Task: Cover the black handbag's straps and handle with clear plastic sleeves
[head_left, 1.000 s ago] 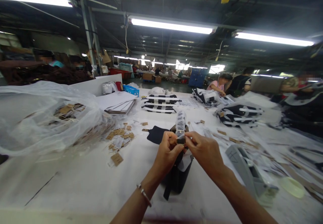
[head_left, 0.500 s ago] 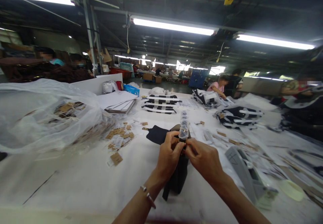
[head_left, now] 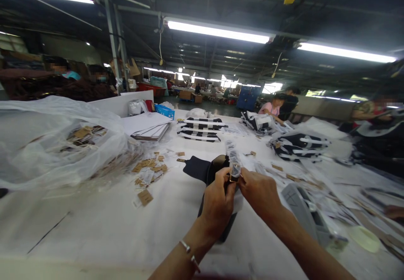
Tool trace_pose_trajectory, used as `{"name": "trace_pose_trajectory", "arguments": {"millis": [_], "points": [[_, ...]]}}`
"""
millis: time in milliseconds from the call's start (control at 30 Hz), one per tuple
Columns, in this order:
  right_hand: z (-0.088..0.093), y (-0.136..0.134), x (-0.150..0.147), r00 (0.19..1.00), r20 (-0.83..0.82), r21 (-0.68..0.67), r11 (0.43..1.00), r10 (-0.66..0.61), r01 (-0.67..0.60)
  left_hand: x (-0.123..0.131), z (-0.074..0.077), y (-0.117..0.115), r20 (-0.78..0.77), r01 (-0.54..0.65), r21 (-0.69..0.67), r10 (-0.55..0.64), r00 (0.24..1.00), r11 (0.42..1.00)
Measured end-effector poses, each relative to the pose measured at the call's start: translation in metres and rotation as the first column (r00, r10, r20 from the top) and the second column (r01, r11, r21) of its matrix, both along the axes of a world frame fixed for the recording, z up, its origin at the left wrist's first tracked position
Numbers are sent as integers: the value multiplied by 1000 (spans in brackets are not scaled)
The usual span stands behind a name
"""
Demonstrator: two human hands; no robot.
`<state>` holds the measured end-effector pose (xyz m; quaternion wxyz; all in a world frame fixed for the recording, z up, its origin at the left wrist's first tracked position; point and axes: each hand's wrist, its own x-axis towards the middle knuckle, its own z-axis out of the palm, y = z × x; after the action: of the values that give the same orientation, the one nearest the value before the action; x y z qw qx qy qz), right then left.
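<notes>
Worktable (head_left: 104, 233) is spanning the foreground. Translucent plastic bag (head_left: 41, 145) is lying at far left, containing brown tags (head_left: 83, 133). Dark bag (head_left: 211, 175) is resting on the worktable at centre, partly hidden behind the left hand (head_left: 217, 200), its flap (head_left: 196, 168) extending leftward. Grey device (head_left: 298, 204) is sitting right of the dark bag. The left hand is clamping thumb and fingers on the lower end of a plastic-wrapped strap (head_left: 232, 158); the right hand (head_left: 260, 191) is pinching that same end from the right. Gold-coloured buckle (head_left: 234, 179) is showing between the fingertips of both hands.
</notes>
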<state>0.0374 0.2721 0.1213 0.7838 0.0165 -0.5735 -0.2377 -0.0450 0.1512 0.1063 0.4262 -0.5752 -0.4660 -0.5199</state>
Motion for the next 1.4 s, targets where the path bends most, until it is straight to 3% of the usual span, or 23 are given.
{"name": "trace_pose_trajectory", "arguments": {"millis": [100,233,333,400,467,567,667,833,933,1167,1400], "points": [[-5,1,-3,971,37,-151,962,234,-226,0,2,2,94,100,4,-100,990,995],[-8,-9,4,794,113,-417,754,597,-507,2,6,0,185,185,2,-182,966,983],[-4,-14,11,717,132,-461,683,685,-567,2,7,-3,166,194,-24,-188,968,981],[0,-13,14,706,169,-435,695,688,-573,0,8,-5,141,203,-52,-194,971,978],[3,-9,14,736,237,-358,761,634,-541,-2,9,-7,126,219,-81,-208,970,972],[4,-1,13,877,238,-136,909,417,-395,-3,11,-9,133,251,-106,-237,962,962],[4,1,13,975,94,0,980,200,-201,-2,13,-10,169,286,-114,-265,949,952],[5,-6,13,993,1,-3,993,117,-117,0,12,-11,238,367,-97,-337,911,925],[6,-8,12,995,-3,-45,994,103,-103,0,12,-12,209,327,-120,-298,931,937],[6,-7,12,952,173,-131,964,252,-232,-1,12,-13,164,260,-125,-238,957,958],[8,-3,8,973,113,-106,976,199,-188,2,13,-13,155,265,-135,-244,957,955]]}}
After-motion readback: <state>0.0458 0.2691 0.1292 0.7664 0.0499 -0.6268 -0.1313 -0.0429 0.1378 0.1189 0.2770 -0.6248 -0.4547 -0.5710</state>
